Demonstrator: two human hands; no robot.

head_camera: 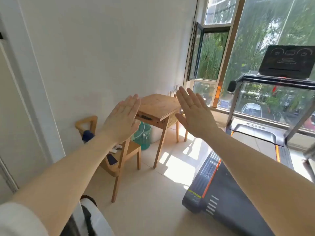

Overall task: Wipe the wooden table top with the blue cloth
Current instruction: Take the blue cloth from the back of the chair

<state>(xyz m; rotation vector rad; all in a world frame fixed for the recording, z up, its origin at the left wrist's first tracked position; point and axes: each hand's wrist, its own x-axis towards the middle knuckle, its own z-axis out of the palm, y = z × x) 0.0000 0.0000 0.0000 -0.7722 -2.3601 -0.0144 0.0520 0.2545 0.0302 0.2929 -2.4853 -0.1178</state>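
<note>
Both hands were raised in front of the camera with fingers straight and together, the left hand (pixel 121 119) and the right hand (pixel 196 113) each flat, released and grasping nothing. They framed the wooden bench (pixel 157 105) that stood well beyond them against the white wall, which reads as a gesture made from across the room rather than any part of the wiping, so the task looked not yet begun. A thin ring showed on one finger of the right hand.

The blue cloth (pixel 87 135) appeared to be the dark blue bundle hanging on the triangular back of the wooden chair (pixel 129 150), apart from both hands; probably parked there within reach of the bench. I could not tell its shape more closely.

Counted: two hands, one bench, one chair, one blue cloth. On the chair seat lay one phone (pixel 112 159) and some small white items too blurred to number. One green bin (pixel 143 137) sat under the bench, and one treadmill (pixel 242 198) filled the right side by the window.
</note>
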